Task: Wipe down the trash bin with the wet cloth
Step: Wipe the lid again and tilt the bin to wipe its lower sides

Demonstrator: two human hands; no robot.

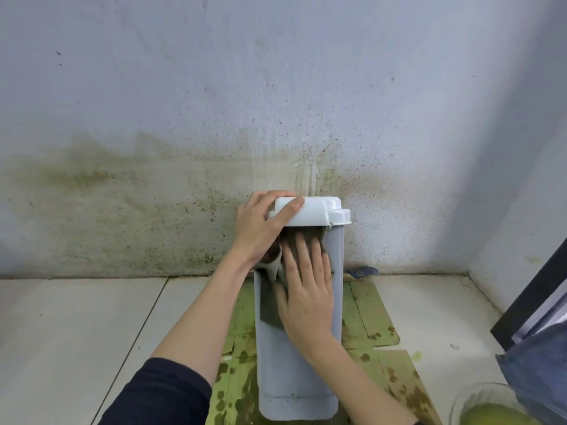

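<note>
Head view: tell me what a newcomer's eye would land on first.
The tall grey trash bin at centre, its white lid gripped by the left hand while the right hand presses a dark cloth flat against its front. Behind it, the wall is stained green low down.

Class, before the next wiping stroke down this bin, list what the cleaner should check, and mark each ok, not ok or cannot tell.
1. Tall grey plastic trash bin steadied: ok; the left hand grips its white lid.
2. Dark grey cloth flat on the bin's front: ok; the right hand presses it with spread fingers.
3. Cloth wet enough: cannot tell.
4. Lower front of the bin free for the stroke: ok.
5. Stained green cardboard under the bin dry and clean: not ok, dark blotches show.
6. Glass bowl of yellow-green liquid clear of the elbow: ok, off to the right.
</note>
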